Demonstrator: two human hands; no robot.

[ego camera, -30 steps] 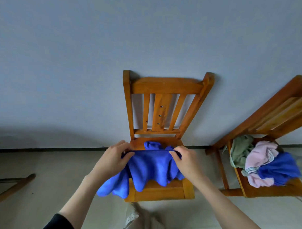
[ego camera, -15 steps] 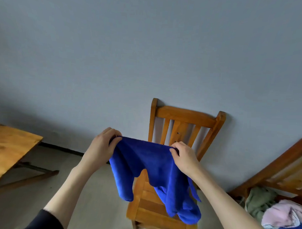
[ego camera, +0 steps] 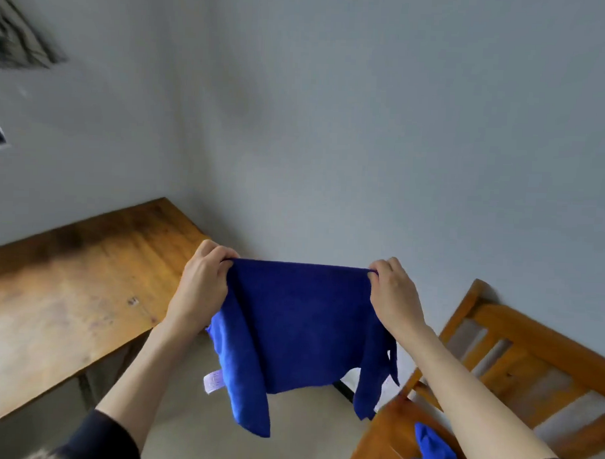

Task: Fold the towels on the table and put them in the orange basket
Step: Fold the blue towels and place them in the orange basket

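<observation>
Since the earlier frames the blue towel (ego camera: 297,325) has been lifted off the wooden chair (ego camera: 515,367) and swung left, with the worn wooden table (ego camera: 69,290) now filling the left of the frame. The left hand (ego camera: 203,284) and right hand (ego camera: 393,294) each pinch a top corner closed. The soft, fleecy cloth hangs taut between them at frame centre, its lower edge ragged and a small white tag (ego camera: 213,380) at lower left.

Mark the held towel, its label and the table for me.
Towel (ego camera: 301,318): head view, middle of the blue cloth hanging between the hands.
Label (ego camera: 213,381): head view, the white tag at its lower left edge.
Table (ego camera: 69,290): head view, bare wooden top, left of the towel.
</observation>
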